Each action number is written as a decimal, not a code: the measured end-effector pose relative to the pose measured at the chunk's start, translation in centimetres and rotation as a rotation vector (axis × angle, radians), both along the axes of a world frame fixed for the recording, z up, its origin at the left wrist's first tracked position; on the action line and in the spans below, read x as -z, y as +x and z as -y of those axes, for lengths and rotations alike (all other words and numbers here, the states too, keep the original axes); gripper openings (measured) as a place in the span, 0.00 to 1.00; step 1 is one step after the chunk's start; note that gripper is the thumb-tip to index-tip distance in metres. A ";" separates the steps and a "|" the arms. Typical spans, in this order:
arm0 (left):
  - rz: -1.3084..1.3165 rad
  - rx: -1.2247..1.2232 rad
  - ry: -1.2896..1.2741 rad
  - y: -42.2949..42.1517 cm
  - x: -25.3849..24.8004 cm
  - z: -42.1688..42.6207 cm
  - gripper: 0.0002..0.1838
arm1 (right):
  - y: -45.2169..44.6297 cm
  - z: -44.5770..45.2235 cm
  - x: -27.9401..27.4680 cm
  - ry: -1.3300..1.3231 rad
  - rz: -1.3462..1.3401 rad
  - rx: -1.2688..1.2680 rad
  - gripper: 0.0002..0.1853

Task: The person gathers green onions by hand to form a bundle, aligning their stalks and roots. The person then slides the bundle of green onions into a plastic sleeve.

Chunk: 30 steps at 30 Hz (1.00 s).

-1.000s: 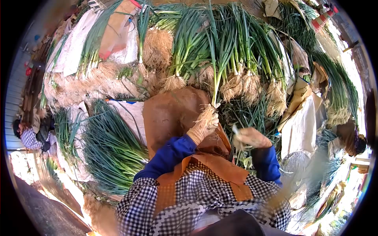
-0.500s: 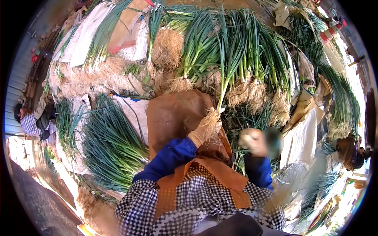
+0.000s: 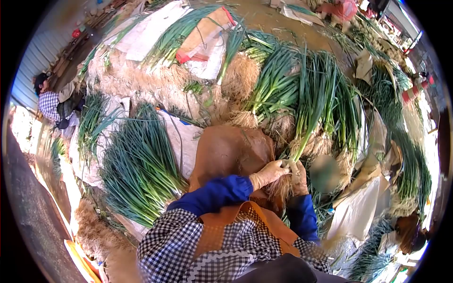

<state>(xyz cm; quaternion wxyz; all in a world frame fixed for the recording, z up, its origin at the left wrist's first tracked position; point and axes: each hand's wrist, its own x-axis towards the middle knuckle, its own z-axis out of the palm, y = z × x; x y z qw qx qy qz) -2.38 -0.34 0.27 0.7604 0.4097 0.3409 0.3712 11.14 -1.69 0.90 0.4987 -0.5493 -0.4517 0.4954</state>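
A green onion (image 3: pixel 302 144) slants up and away from my hands, its leaves overlapping the bundles behind. My left hand (image 3: pixel 266 175) is closed on its lower end, and the pale roots (image 3: pixel 280 187) hang below the fingers. Close against it, my right hand (image 3: pixel 298 177) pinches the stalk base; the exact fingertip contact is partly hidden. Both hands are over the right side of the brown apron (image 3: pixel 222 150) on my lap. Just beyond them lie green onion bundles (image 3: pixel 276 87) with shaggy roots toward me.
A big pile of green onions (image 3: pixel 137 165) lies on white sacking to my left. More roots and sacks (image 3: pixel 137 35) line the far side. Another person (image 3: pixel 54 104) sits at the far left. A pale sack (image 3: pixel 356 207) lies to the right.
My right hand has come in from the right to meet my left at the onion's base. The onion now leans right rather than standing nearly upright. The camera view has shifted.
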 end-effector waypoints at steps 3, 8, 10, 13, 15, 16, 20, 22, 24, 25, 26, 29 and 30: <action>0.087 -0.003 0.081 -1.5 -1.1 -0.6 0.15 | 0.2 -0.2 -3.8 -0.041 -0.119 0.148 0.15; 0.385 -0.022 -0.105 -5.6 -4.1 -3.8 0.16 | 7.4 -0.6 -1.4 0.122 -0.169 0.222 0.17; 0.437 0.175 -0.346 -4.8 -1.5 -2.8 0.17 | 4.2 -0.3 -2.7 0.227 0.713 0.148 0.17; 0.419 0.034 -0.293 -2.1 -3.1 -0.6 0.16 | -2.3 -2.9 -7.2 0.388 1.159 -0.004 0.14; 0.426 0.062 -0.310 -4.0 -2.6 -1.7 0.15 | -5.5 -6.2 -8.7 -0.125 0.327 0.016 0.11; 0.479 0.055 -0.289 -5.4 -3.1 -2.9 0.14 | -5.4 -9.6 -6.6 0.456 0.812 -0.122 0.10; 0.647 -0.057 -0.343 -12.5 -13.5 -5.2 0.13 | -6.6 -17.9 7.1 -0.140 -0.282 -0.442 0.22; 0.606 -0.124 -0.284 -13.5 -14.9 -8.0 0.12 | -9.7 -21.2 9.2 -0.086 -0.185 -0.440 0.23; 0.774 0.095 0.022 -15.0 -17.8 -9.3 0.09 | -11.0 -22.4 7.1 -0.139 0.029 -0.370 0.23; 0.735 0.072 -0.012 -15.4 -19.5 -9.2 0.08 | -11.3 -22.8 6.2 -0.145 0.078 -0.360 0.23; 0.779 0.069 0.026 -15.2 -19.6 -9.5 0.08 | -10.9 -23.3 5.9 -0.147 0.128 -0.346 0.24; 0.851 0.112 0.151 -14.6 -19.0 -12.0 0.09 | -9.7 -23.9 3.5 -0.132 0.163 -0.327 0.24; 0.823 0.043 0.159 -15.1 -19.4 -12.3 0.09 | -9.2 -23.5 1.8 -0.130 0.148 -0.321 0.24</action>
